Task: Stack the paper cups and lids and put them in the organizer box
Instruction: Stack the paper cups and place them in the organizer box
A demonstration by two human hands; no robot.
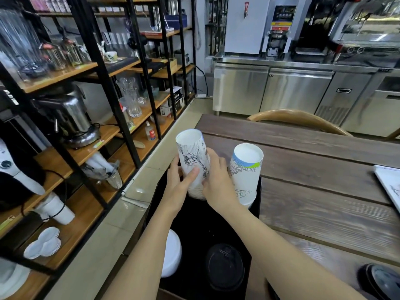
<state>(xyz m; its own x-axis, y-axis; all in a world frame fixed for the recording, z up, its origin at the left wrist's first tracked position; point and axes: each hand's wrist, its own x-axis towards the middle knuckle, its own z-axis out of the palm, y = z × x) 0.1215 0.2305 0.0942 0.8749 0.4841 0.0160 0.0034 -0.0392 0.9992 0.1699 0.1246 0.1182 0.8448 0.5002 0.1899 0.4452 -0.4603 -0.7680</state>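
A stack of upside-down white paper cups with a black dragon drawing (192,154) stands at the far left of the black organizer box (203,221). My left hand (178,187) and my right hand (216,180) both grip this stack from either side. A second upside-down cup stack with blue and green print (245,172) stands to its right in the box. Nearer me in the box lie a stack of white lids (172,253) and a stack of black lids (225,267). More black lids (381,280) rest on the wooden table (313,161).
Open black-framed shelves (86,118) with glassware, a metal urn and dishes run along the left. A wooden chair back (298,118) sits behind the table. Steel counters and machines line the far wall. A white tray edge (389,182) shows at the right.
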